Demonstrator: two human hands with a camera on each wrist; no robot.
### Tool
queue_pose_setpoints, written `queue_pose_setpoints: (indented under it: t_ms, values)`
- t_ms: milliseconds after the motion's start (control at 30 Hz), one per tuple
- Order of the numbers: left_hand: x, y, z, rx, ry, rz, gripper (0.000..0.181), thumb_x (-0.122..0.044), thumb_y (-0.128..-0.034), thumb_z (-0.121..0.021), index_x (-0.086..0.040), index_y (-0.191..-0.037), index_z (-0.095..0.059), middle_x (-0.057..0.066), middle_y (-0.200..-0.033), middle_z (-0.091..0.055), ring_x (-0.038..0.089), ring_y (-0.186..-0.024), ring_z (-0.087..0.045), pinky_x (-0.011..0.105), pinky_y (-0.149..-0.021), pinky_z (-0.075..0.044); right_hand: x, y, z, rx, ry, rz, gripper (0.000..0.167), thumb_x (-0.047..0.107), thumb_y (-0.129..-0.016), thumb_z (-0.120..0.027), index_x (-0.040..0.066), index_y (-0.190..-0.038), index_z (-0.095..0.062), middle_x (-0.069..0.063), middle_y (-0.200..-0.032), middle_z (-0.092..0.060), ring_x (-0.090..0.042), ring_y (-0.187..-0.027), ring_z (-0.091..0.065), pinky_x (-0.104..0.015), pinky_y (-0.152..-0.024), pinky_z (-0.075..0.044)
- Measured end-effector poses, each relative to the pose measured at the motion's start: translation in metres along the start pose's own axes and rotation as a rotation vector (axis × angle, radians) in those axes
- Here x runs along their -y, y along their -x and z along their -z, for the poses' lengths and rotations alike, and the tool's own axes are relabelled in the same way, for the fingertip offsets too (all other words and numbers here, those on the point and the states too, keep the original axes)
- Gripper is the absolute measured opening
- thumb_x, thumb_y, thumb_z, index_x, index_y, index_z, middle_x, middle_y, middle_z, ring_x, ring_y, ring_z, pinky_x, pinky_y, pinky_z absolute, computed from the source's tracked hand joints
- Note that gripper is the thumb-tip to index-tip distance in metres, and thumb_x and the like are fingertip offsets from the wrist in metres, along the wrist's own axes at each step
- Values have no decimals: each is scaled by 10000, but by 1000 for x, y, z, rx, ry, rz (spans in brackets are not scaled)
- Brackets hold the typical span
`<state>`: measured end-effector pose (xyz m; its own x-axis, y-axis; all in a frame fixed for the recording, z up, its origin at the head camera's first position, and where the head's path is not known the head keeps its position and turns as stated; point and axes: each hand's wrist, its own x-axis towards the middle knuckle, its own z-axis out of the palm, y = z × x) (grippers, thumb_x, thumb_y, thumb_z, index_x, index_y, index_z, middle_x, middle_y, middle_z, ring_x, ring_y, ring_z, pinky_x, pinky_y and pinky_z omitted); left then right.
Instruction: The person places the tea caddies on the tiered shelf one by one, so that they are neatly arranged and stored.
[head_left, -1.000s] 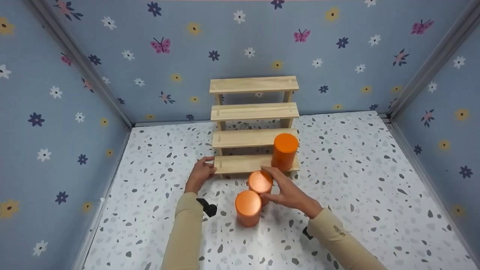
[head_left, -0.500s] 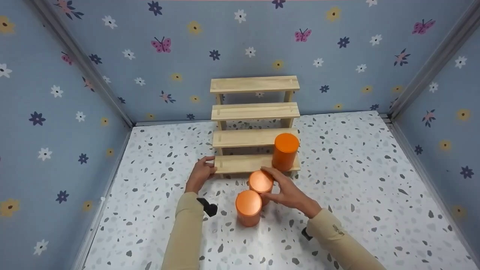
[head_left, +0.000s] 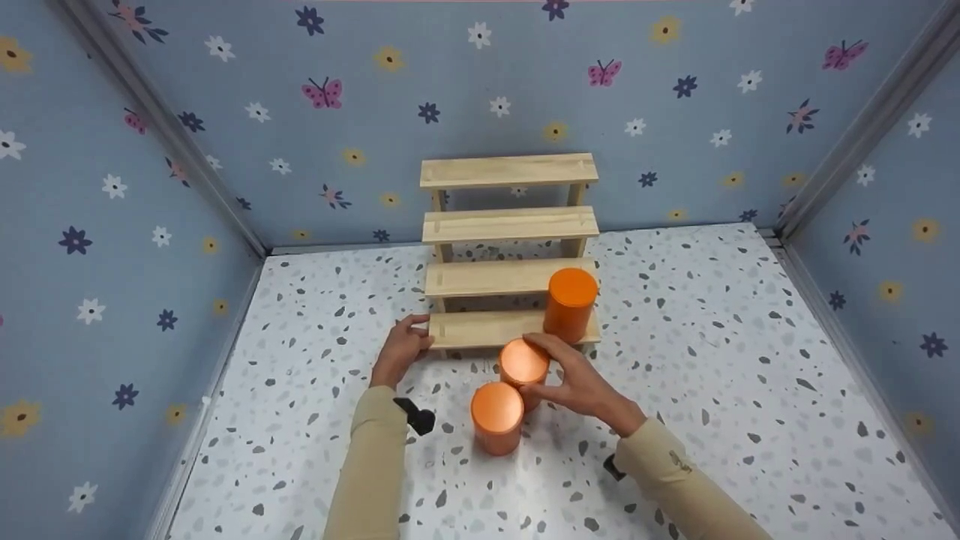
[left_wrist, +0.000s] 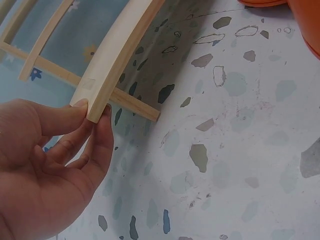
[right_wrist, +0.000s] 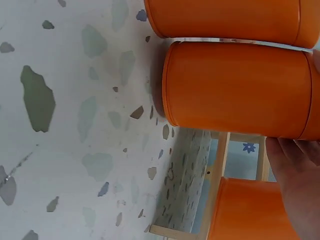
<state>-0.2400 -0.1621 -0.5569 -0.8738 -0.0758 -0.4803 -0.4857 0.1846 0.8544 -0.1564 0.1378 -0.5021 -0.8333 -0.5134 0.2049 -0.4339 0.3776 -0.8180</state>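
My left hand (head_left: 400, 351) pinches the left end of the lowest step of a wooden tiered shelf (head_left: 480, 328); the left wrist view shows thumb on top and fingers beneath the board (left_wrist: 107, 70). With thumb and fingers near its top, my right hand (head_left: 581, 379) grips an orange canister (head_left: 524, 361) standing just before the shelf. In the right wrist view that canister (right_wrist: 237, 90) looks upright, its base at or close to the surface. A second orange canister (head_left: 497, 418) stands close beside it, nearer me. On the lowest step's right end sits a third orange canister (head_left: 570, 307).
A white speckled tabletop (head_left: 720, 360) spreads around the shelf. Blue flowered panels (head_left: 480, 82) stand at the back and on both sides, with grey metal strips (head_left: 157, 127) along the corners. The shelf's upper steps (head_left: 510, 171) reach up against the back panel.
The gripped canister has shifted very slightly right and towards the shelf with my right hand. My left hand keeps its hold on the step.
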Motion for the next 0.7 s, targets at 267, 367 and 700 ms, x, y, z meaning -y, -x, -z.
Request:
queue_pose_setpoints:
  t_ms: [267,367,700]
  values:
    - [0,3,-1,2,15,-24,495,10,-912,-520,-102,-1390,-455,184,-1264,-562,230,-1026,-590,412,-949,-469,-24,-4,-1,-41,57,49,724,392,-808,-744,148,-1416,-435,-8,-1425,-463,-172,-1275,-464,-422,-1056,-397]
    - [1,4,0,6,23,-34,495,11,-912,-517,-93,-1392,-453,190,-1252,-564,223,-1009,-592,421,-953,-466,-29,-5,-1,-51,75,61,729,426,-806,-734,161,-1417,-437,5,-1423,-466,-157,-1277,-463,-410,-1056,-399]
    - [-1,4,0,6,13,-20,487,7,-915,-518,-111,-1384,-462,174,-1246,-557,225,-1006,-581,408,-946,-469,-17,-12,1,-69,42,55,733,401,-797,-751,166,-1415,-436,20,-1410,-476,-150,-1255,-479,-411,-1058,-397]
